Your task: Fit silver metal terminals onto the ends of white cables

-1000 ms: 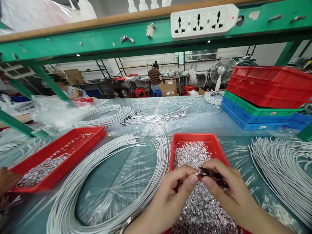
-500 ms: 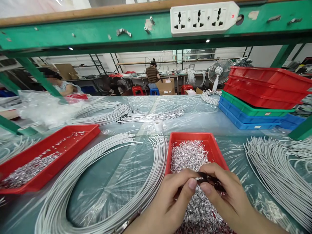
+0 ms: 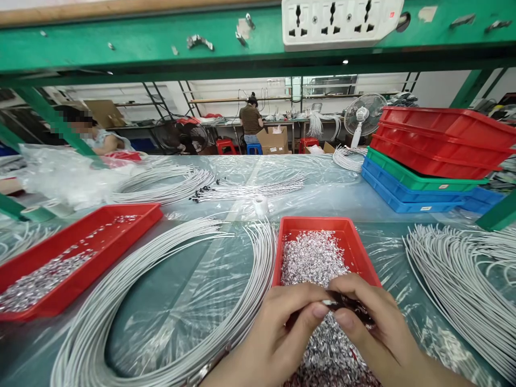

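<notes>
My left hand (image 3: 282, 322) and my right hand (image 3: 373, 322) meet over a red tray (image 3: 350, 247) of small shiny silver pieces (image 3: 314, 258). Finger and thumb of the left hand pinch a short white piece (image 3: 328, 303) that looks like a cable end; the rest of it is hidden by the hand. A dark, glossy, narrow object (image 3: 350, 306) is gripped in my right hand, its tip touching the white piece. Its kind cannot be made out. Left of the tray, a coil of white cables (image 3: 133, 274) lies close beside my left forearm.
Another red tray (image 3: 133, 215) with silver pieces is at left. More white cables (image 3: 451, 279) lie at right, near stacked red, green and blue trays (image 3: 439, 145). A green beam with a power strip (image 3: 342, 24) crosses above. Two people are farther back.
The view has tipped and shifted slightly. Both hands stay joined over the tray, with the fingers moved only a little around the white piece and the dark object.
</notes>
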Motion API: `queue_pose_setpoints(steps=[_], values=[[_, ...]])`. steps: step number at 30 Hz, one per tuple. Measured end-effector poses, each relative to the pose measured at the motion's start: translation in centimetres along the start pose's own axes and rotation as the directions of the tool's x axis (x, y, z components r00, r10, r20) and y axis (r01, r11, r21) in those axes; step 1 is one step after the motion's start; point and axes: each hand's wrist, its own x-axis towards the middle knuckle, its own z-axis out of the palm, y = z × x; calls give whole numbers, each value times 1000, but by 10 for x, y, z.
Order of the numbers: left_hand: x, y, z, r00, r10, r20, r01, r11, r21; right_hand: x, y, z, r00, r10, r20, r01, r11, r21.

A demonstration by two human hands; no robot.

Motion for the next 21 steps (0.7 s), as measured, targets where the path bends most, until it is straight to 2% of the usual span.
queue_pose_setpoints(steps=[7, 14, 21], values=[[0, 0, -1, 1000, 4, -1, -3, 1000, 30, 0, -3, -1, 985, 157, 74, -165, 980, 111], [2, -4, -3, 998, 59, -12, -57, 992, 109, 3, -6, -5, 984, 144, 103, -148, 988, 33], [3, -3, 0, 985, 167, -51, -162, 982, 95, 4, -7, -5, 988, 127, 86, -125, 992, -18]])
